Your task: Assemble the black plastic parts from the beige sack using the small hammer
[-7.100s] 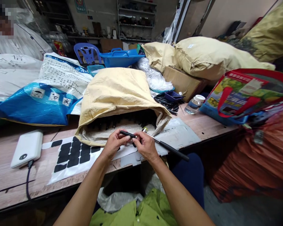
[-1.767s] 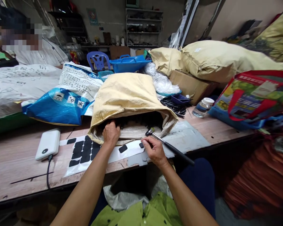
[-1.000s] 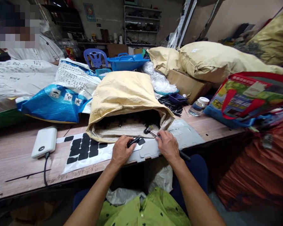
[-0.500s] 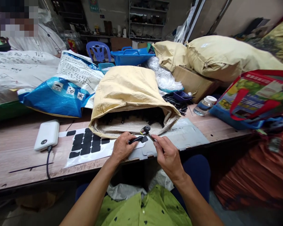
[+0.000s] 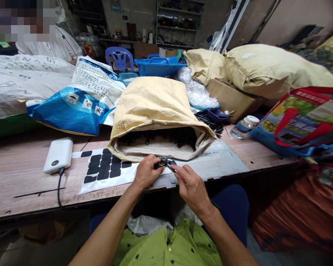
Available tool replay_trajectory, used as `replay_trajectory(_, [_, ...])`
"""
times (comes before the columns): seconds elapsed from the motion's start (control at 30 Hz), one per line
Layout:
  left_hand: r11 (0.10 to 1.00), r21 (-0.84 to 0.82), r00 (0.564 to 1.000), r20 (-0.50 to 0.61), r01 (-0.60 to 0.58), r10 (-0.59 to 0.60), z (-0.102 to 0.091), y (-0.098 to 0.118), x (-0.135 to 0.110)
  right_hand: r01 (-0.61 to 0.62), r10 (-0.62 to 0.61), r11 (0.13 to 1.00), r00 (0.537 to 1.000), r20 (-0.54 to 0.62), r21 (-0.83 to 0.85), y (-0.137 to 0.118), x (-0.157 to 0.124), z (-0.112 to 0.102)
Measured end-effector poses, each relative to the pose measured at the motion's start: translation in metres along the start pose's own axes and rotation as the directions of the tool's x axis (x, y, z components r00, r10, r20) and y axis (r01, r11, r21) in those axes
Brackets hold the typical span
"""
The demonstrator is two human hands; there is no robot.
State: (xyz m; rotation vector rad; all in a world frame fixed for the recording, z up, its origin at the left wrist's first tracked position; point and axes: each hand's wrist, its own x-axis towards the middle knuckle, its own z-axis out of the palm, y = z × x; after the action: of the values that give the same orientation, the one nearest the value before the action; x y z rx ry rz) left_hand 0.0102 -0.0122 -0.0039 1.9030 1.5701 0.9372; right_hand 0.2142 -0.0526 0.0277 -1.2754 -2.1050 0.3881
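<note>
My left hand is closed on a small black part, mostly hidden by the fingers. In my right hand, fingers pinch a thin metal rod with a round dark head. That head meets the black part at my left fingertips; whether they are joined I cannot tell. To the left lies a white sheet with rows of black rounded-square stickers. Just beyond both hands, a pale yellow woven sack lies with its mouth towards me, dark pieces inside it.
A white power bank with a cable lies at left. A grey board rests under the sack's right side. A clear jar and a colourful bag stand at right. A blue-white sack lies at back left.
My right hand has brought the rod's round head leftwards, against the black part in my left hand. The whole view has shifted slightly.
</note>
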Motion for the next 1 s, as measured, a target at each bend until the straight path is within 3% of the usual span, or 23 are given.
replay_trajectory(0.13, [1.000, -0.004, 1.000, 0.017, -0.006, 0.006, -0.001, -0.002, 0.001, -0.042, 0.039, 0.999, 0.995, -0.094, -0.026, 0.009, 0.005, -0.006])
replay_trajectory(0.23, [0.999, -0.015, 0.999, 0.041, -0.029, 0.030, -0.003, -0.005, 0.000, -0.095, 0.068, 0.984, 0.982, -0.174, -0.149, 0.027, 0.014, -0.014])
replay_trajectory(0.43, [0.997, -0.007, 0.995, 0.076, -0.071, 0.071, -0.005, -0.009, -0.001, -0.168, 0.103, 0.899, 0.979, -0.178, -0.405, 0.060, 0.022, -0.013])
replay_trajectory(0.5, [0.996, 0.031, 0.993, 0.092, -0.082, 0.078, -0.005, -0.008, -0.001, -0.145, 0.071, 0.916, 0.976, -0.204, -0.374, 0.056, 0.024, -0.012])
replay_trajectory(0.57, [0.993, 0.075, 0.991, 0.105, -0.092, 0.083, -0.005, -0.008, 0.000, -0.061, 0.021, 0.970, 0.985, -0.169, -0.235, 0.044, 0.027, -0.010])
replay_trajectory(0.7, [0.986, 0.115, 0.989, 0.105, -0.117, 0.105, -0.005, -0.006, -0.001, 0.119, -0.123, 0.991, 0.989, 0.083, 0.057, 0.023, 0.038, 0.001])
replay_trajectory(0.8, [0.986, 0.111, 0.989, 0.099, -0.123, 0.112, -0.006, -0.005, -0.001, 0.168, -0.173, 0.985, 0.975, 0.139, 0.046, 0.023, 0.045, 0.015])
replay_trajectory(1.0, [0.994, 0.020, 0.993, 0.055, -0.108, 0.107, -0.005, -0.003, -0.003, 0.172, -0.176, 0.984, 0.978, 0.114, 0.039, 0.038, 0.048, 0.032])
